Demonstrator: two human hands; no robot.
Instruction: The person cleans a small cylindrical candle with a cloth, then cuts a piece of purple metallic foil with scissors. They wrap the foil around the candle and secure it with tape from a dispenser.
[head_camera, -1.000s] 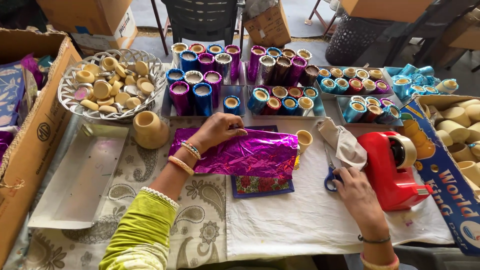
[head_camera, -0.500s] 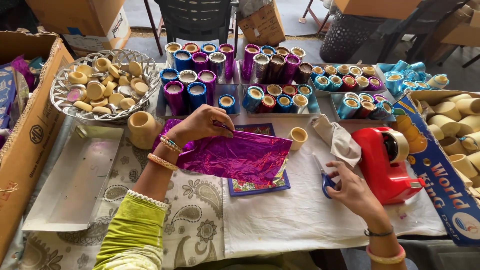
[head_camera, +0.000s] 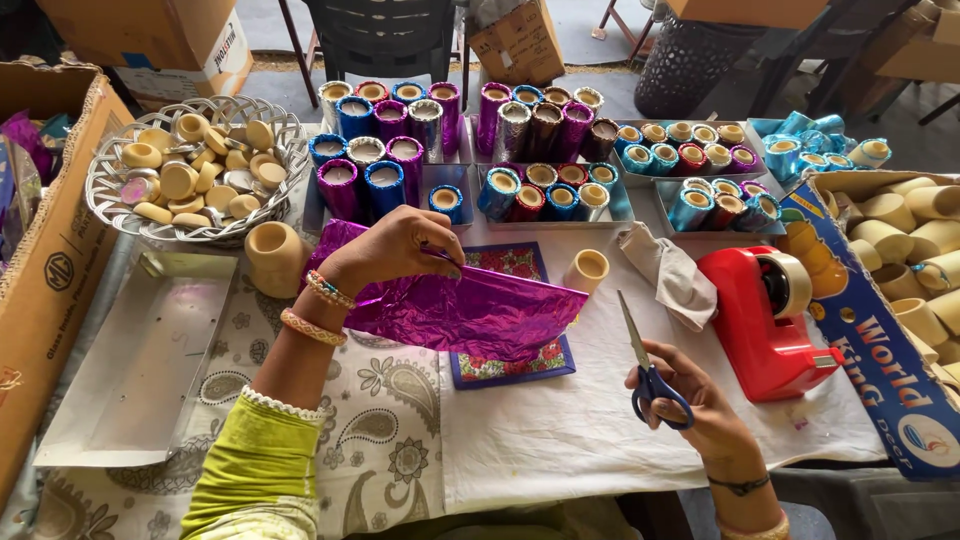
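Left hand (head_camera: 400, 250) pinches the upper edge of a purple foil sheet (head_camera: 470, 312), lifted over the floral mat (head_camera: 510, 362). Right hand (head_camera: 690, 405), right of the mat and clear of the foil, grips blue-handled scissors (head_camera: 645, 360), blades closed, pointing away.

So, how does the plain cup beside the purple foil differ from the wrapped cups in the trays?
The plain cup is bare cream, while the wrapped cups wear shiny blue, purple, red or silver foil. The plain cup stands alone on the white cloth; the wrapped cups stand crowded in trays. Both stand upright.
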